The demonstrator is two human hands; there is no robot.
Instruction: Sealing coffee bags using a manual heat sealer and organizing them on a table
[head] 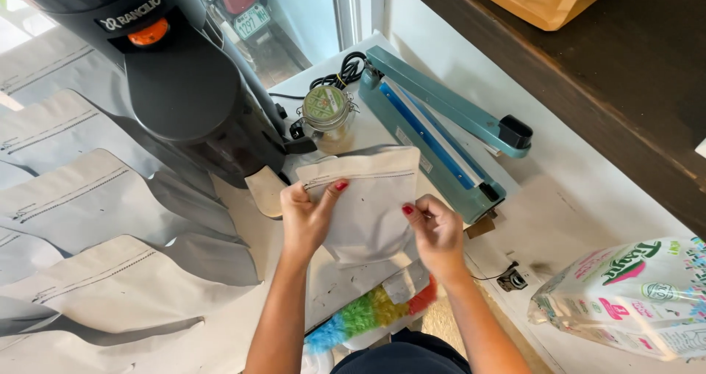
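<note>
Both my hands hold one pale grey zip-top pouch (368, 201) upright over the white counter (573, 197). My left hand (307, 216) pinches its upper left edge just below the zip line. On the pouch's right side, my right hand (435, 234) grips the lower edge. The pouch's top points toward a blue-green heat sealer (441, 127), whose arm is raised.
A black coffee grinder (184, 87) stands at the left. Several filled grey pouches (110, 197) lie in rows to its left. A small glass clip jar (328, 113) sits behind the pouch. A plastic-wrapped printed package (632, 300) lies at the right. A multicoloured duster (368, 311) is below.
</note>
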